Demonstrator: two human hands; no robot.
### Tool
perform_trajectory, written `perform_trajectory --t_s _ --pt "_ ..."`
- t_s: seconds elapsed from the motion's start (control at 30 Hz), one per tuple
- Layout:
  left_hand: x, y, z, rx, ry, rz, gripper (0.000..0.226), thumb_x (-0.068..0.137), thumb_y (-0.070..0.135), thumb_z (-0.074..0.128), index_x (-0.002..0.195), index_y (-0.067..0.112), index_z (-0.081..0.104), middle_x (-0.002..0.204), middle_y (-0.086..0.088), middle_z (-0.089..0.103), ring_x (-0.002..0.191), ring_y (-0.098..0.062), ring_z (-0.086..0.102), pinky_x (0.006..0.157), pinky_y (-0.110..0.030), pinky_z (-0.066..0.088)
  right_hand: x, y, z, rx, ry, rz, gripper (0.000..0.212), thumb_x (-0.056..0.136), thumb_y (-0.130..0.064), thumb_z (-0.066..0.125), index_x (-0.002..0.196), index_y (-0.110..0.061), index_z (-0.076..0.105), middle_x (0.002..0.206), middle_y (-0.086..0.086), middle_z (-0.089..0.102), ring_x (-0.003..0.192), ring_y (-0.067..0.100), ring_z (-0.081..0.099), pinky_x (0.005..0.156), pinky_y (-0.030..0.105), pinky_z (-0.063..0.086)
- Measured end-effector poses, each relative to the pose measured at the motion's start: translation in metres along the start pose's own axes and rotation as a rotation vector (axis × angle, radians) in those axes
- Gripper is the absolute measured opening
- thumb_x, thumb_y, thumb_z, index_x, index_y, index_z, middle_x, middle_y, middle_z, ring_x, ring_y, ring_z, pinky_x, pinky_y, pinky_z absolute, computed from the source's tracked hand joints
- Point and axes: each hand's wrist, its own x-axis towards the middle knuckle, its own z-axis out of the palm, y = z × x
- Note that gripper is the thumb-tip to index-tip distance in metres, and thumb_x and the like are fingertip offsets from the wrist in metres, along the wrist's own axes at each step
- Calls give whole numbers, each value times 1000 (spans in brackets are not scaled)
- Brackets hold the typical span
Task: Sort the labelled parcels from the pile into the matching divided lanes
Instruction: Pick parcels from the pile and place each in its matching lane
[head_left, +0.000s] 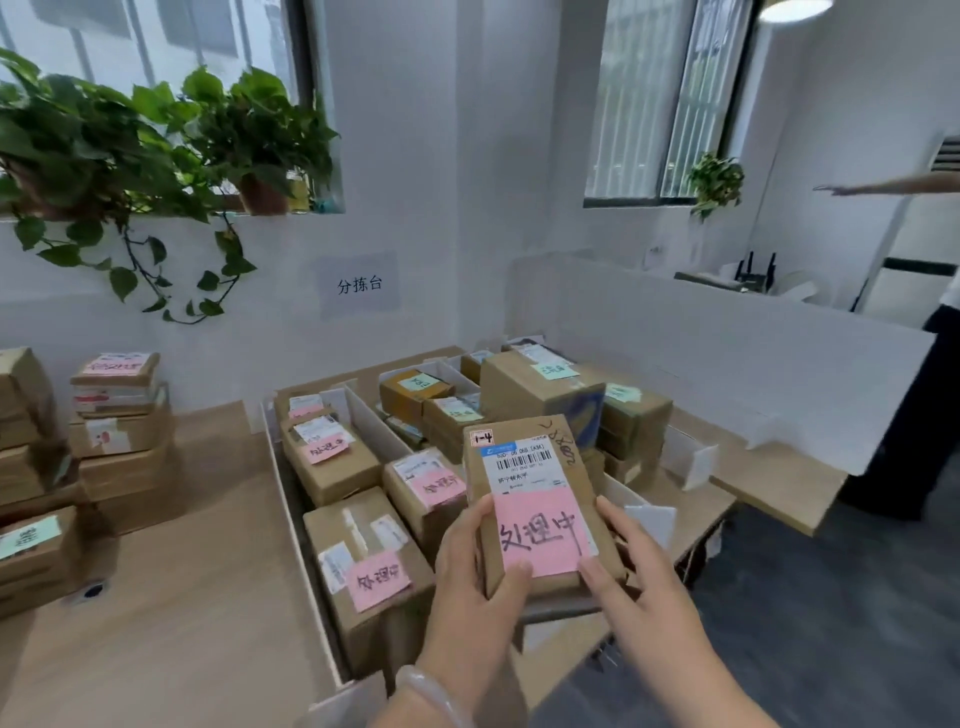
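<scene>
Broadly, a long wooden table (171, 613) against the white wall, with a white-walled sorting tray (291, 499) set on it and cut into lanes by upright white dividers (371, 423). To the left, well apart from the tray, the unsorted pile (111, 441) of brown boxes stacked several high, pink and green notes mixed among them. Inside the tray, pink-noted parcels (358, 561) gathered in the left lane, green-noted parcels (540, 395) heaped in the lanes farther right, so sorted by note colour and wording, most likely. Above all this, held clear of the tray near its front edge, a flat brown parcel (535, 499) tilted face-up toward the camera, probably so the label can be read before a lane is chosen. On its face, a printed barcode slip above a pink note (543, 535) with handwritten characters matching those in the left lane; hence that lane as the likely destination. Gripped from both sides: left hand (475, 587) wrapped round the left edge with thumb over the lower corner, right hand (639, 566) pressed to the right edge, fingers curled under.
</scene>
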Motion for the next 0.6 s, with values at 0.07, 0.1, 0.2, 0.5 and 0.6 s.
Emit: perform_trajectory --t_s 0.07,0.1,0.2,0.5,0.6 --pt "-9 9 40 -17 -49 -11 63 82 32 65 119 73 35 144 20 38 132 -1 39 114 -39 35 -12 14 -40 -35 52 -5 55 89 -33 65 129 -59 38 137 -23 42 122 -14 40 89 10 41" --pt "-13 13 59 -15 -69 -8 63 80 32 64 119 73 35 143 21 39 131 1 39 114 -38 36 -17 21 -59 -56 73 -6 55 89 -33 66 130 -58 39 137 -24 42 123 -13 40 95 15 42" --pt "-25 22 108 -2 -119 15 60 74 37 61 125 60 39 139 30 39 130 8 37 114 -32 34 -29 37 -107 -100 132 5 55 88 -30 67 126 -59 40 133 -30 41 125 -9 41 103 24 40" --pt "-26 37 195 -4 -264 -1 60 88 10 63 123 53 40 137 19 39 120 23 30 98 -5 33 -38 79 -181 -192 168 33 58 91 -32 64 141 -45 39 143 -25 38 128 -15 30 92 10 40" --pt "-16 36 221 2 -328 -6 59 92 7 60 130 46 39 136 15 38 101 41 21 77 9 29 -32 89 -198 -212 188 49 57 92 -32 63 141 -44 38 143 -28 36 127 -20 26 85 1 36"
